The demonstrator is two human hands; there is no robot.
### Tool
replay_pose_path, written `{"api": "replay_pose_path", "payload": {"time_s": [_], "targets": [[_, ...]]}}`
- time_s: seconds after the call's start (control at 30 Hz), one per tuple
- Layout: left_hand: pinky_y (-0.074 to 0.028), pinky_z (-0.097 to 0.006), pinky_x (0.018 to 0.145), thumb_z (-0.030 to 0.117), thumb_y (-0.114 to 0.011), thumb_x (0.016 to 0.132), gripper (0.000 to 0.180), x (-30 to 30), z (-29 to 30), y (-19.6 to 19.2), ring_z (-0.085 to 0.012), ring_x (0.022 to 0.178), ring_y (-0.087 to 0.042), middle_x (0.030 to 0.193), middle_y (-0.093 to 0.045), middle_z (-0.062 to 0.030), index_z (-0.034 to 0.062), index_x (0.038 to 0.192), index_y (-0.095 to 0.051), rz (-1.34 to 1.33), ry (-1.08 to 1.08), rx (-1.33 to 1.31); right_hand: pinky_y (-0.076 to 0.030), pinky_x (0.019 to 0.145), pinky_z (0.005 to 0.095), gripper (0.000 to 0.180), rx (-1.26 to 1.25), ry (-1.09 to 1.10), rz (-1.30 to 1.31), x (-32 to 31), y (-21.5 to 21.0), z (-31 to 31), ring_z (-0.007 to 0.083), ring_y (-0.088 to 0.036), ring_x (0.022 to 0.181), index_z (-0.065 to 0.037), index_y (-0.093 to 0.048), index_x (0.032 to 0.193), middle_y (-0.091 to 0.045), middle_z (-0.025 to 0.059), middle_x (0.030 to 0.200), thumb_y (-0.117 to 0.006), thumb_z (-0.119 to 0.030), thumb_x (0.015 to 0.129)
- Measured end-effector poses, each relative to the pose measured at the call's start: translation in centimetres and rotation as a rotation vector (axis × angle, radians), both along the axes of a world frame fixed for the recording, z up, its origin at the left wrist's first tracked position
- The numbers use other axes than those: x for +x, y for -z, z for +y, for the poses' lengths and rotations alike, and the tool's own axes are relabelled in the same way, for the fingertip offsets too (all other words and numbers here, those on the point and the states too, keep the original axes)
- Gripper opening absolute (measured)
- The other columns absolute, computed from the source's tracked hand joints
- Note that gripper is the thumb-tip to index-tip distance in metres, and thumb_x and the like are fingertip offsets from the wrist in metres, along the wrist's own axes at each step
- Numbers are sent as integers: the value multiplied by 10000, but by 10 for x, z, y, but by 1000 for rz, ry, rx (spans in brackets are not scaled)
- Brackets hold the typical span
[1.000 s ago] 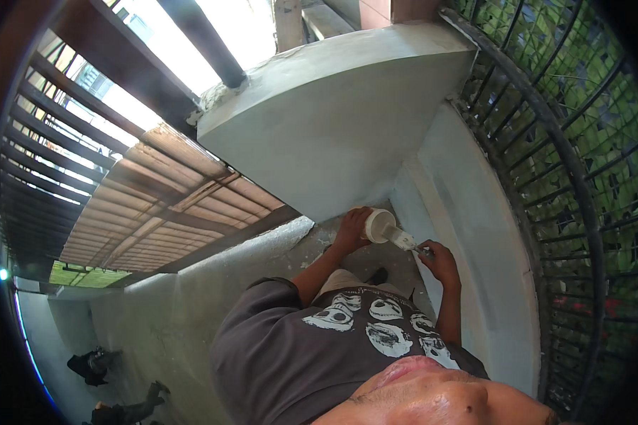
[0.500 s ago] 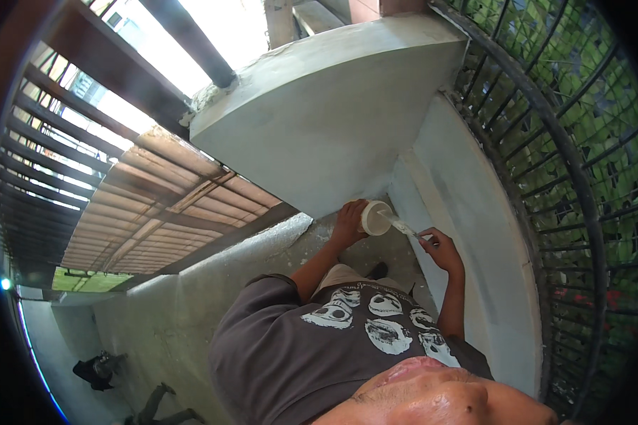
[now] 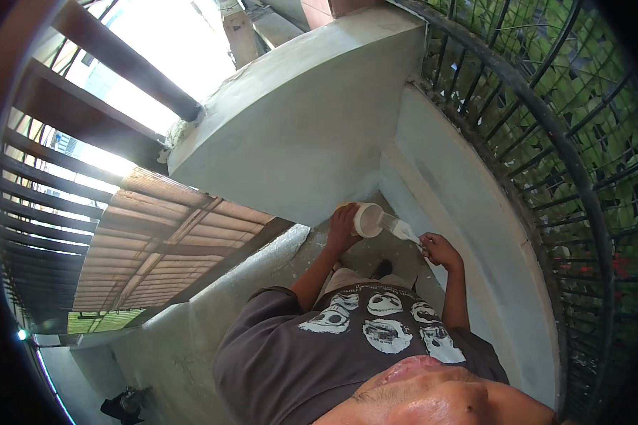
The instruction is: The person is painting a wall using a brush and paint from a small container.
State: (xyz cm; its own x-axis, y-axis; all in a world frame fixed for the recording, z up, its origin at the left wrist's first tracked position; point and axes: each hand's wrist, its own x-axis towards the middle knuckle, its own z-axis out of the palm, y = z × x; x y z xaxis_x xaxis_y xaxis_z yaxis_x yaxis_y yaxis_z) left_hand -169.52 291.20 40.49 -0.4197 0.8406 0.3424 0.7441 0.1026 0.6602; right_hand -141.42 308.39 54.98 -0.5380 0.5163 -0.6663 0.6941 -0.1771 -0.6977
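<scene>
My left hand (image 3: 342, 228) is wrapped round the side of a round whitish tub (image 3: 368, 221), whose open mouth is tipped toward my right hand. A paintbrush (image 3: 403, 231) with a pale, paint-smeared handle is gripped in my right hand (image 3: 439, 251). Its bristle end is close to the tub's rim; I cannot tell if they touch. What lies inside the tub does not show clearly. Both hands are in front of my waist, near the corner where two low grey-white walls meet.
Ahead stands a smooth pale wall (image 3: 290, 142); another low wall (image 3: 468, 205) runs along my right, topped by a black metal railing (image 3: 546, 117) backed by green mesh. A slatted wooden gate (image 3: 170, 248) is at left. A dark object (image 3: 122, 405) lies behind on the concrete floor (image 3: 184, 354).
The brush has turned so that its broad side and bristles show more, near the tub's rim. My view has shifted slightly; the left hand still holds the tub.
</scene>
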Motion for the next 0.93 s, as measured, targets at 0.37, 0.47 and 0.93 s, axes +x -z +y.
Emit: {"api": "replay_pose_path", "payload": {"time_s": [0.37,0.47,0.93], "targets": [[-411,-537,1068,233,-966,545,1018,-35,-2,12,-403,1290,-501,1385,-560,-127,104,1425,-471,-268,-132,-118,-322,436,248,352,350,120,120,-26,-57,69,60,-438,521,-70,-659,1291,-555,-13,725,-630,-310,1034],[-427,-534,1046,253,-964,551,981,-33,-15,5,-410,1262,-520,1361,-573,-132,100,1399,-493,-264,-168,-98,-424,602,271,426,549,116,291,-73,-86,103,97,-496,653,-58,-655,1333,-559,0,745,-627,-351,1024],[-420,-537,1037,363,-953,589,1013,-6,-94,17,-425,1256,-542,1381,-575,-189,65,1432,-479,-327,-352,-73,-253,407,233,559,228,371,655,-191,-104,135,12,-338,469,-119,-507,1521,-456,-77,679,-617,-393,1047]]}}
